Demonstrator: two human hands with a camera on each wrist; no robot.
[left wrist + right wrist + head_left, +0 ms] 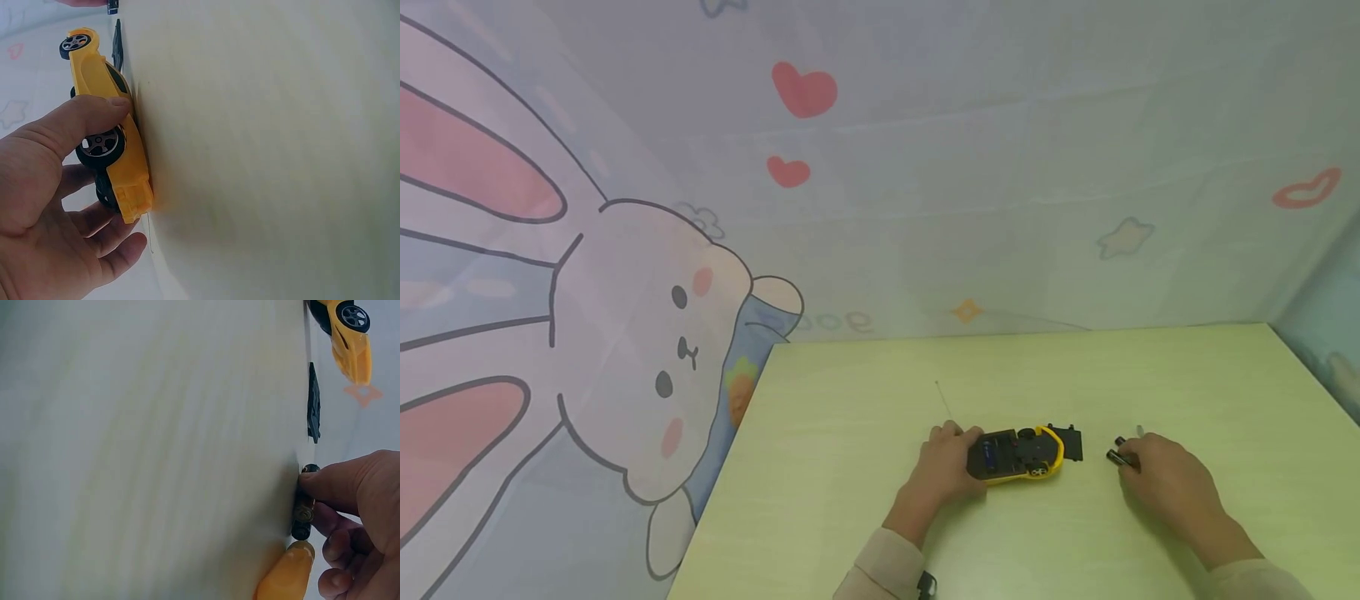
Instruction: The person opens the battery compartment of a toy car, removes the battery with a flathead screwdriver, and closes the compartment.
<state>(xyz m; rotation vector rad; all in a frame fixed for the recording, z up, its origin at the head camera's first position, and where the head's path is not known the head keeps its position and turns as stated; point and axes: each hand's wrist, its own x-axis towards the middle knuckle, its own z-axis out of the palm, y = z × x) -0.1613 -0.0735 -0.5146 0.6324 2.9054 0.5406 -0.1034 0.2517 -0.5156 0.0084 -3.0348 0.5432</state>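
Observation:
A yellow toy car (1022,458) lies upside down on the table, its black underside up and an open compartment showing a blue piece (989,456). My left hand (946,467) grips the car's rear end, thumb along its side by a wheel (100,147). Beyond its front lies a small black cover (1070,443), flat on the tabletop. My right hand (1172,483) pinches dark batteries (304,512) low at the table surface, to the right of the cover. Close by these batteries, the right wrist view shows an orange handle (290,575).
The pale yellow-green table (820,467) reaches back to a cloth backdrop (925,208) printed with a rabbit and hearts. A thin wire (943,400) sticks up behind my left hand. A black object (927,585) shows beside the left sleeve.

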